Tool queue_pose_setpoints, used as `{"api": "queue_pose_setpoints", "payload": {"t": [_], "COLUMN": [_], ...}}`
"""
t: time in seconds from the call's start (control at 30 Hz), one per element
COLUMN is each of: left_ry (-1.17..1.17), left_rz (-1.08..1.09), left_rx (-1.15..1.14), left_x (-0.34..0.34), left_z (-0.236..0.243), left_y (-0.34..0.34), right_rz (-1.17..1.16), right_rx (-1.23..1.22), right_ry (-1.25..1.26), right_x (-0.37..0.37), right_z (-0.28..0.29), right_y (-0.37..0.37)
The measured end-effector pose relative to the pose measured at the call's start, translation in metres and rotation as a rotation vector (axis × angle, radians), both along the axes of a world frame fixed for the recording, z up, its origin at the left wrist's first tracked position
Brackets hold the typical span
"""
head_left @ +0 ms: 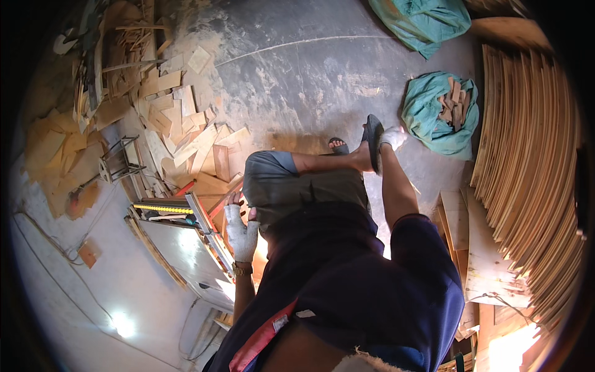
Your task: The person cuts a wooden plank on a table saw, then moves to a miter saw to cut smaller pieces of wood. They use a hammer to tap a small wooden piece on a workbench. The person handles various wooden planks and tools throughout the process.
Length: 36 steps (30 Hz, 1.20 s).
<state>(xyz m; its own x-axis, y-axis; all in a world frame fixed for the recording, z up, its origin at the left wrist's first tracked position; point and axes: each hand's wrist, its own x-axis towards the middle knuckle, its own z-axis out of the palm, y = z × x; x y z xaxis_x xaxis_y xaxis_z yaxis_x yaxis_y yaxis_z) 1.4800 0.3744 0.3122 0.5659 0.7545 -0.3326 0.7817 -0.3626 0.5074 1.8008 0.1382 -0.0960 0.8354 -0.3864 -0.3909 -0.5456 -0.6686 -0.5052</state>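
Observation:
My left hand, in a whitish fingerless glove with a watch at the wrist, is open, thumb apart from the fingers. It lies beside my bent knee, over the edge of a metal-framed bench; whether it rests on the frame I cannot tell. My right arm stretches forward to my raised foot, crossed over the other leg. There my right hand, also gloved, looks curled against the edge of a dark sandal. Anything within its fingers is too small to make out.
Loose wood offcuts are heaped at the left. A green sack of wood pieces stands ahead right, with another green sack beyond. Tall stacked thin wood sheets line the right. Cables run along the pale wall at left.

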Motion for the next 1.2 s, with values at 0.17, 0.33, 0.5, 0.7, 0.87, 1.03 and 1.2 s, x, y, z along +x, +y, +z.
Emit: {"api": "queue_pose_setpoints", "payload": {"t": [0.17, 0.33, 0.5, 0.7, 0.87, 1.03, 1.2], "left_ry": [-0.041, -0.114, -0.142, -0.336, -0.587, -0.747, -1.04], "left_rz": [0.016, 0.108, 0.437, 0.161, 0.102, 0.088, 0.305], "left_rx": [-0.03, 0.026, -0.298, -0.19, -0.484, -0.688, -0.809], "left_x": [0.031, 0.049, 0.123, 0.26, 0.39, 0.505, 0.576], "left_z": [-0.024, -0.057, -0.093, -0.051, -0.037, -0.034, -0.01], "left_y": [0.042, 0.092, 0.194, 0.353, 0.432, 0.496, 0.562], "right_rz": [0.119, 0.163, 0.526, 0.769, 1.154, 1.289, 1.651], "right_rx": [0.245, 0.854, 0.755, 0.745, 0.738, 0.838, 1.015], "right_ry": [0.002, 0.23, 0.283, 0.047, -0.553, -0.628, -0.637], "right_x": [0.008, 0.033, 0.116, 0.201, 0.278, 0.354, 0.434], "right_z": [0.037, 0.085, 0.145, 0.26, 0.333, 0.356, 0.383], "right_y": [0.045, 0.132, 0.261, 0.411, 0.514, 0.617, 0.727]}}
